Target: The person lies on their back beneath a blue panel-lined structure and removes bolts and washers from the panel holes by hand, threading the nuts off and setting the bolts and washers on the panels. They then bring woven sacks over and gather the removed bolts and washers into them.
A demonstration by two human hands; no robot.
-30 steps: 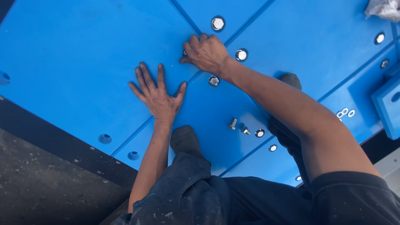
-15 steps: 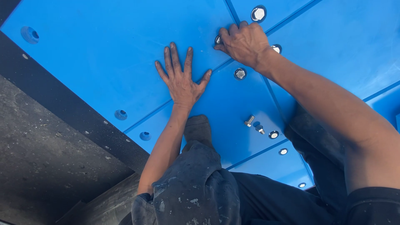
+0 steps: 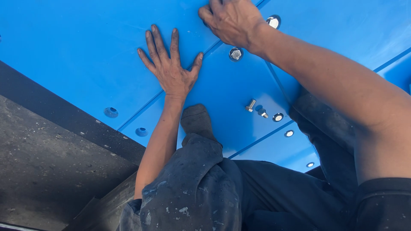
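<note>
Head view: left hand [image 3: 171,70] flat on blue panel [image 3: 77,51], fingers spread open, palm down, holding nothing. Right hand [image 3: 233,19] at top edge, fingers curled down on panel seam; can't tell what they grip, if anything. Seated bolt [image 3: 236,54] just below rt wrist. Two loose bolts [image 3: 251,105] lie on panel near dark trouser knee [image 3: 197,122].

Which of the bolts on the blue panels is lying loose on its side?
The loose bolt just right of the dark shoe toe. Its shank shows, lying flat; the seated bolt shows only its head in a hole.
</note>
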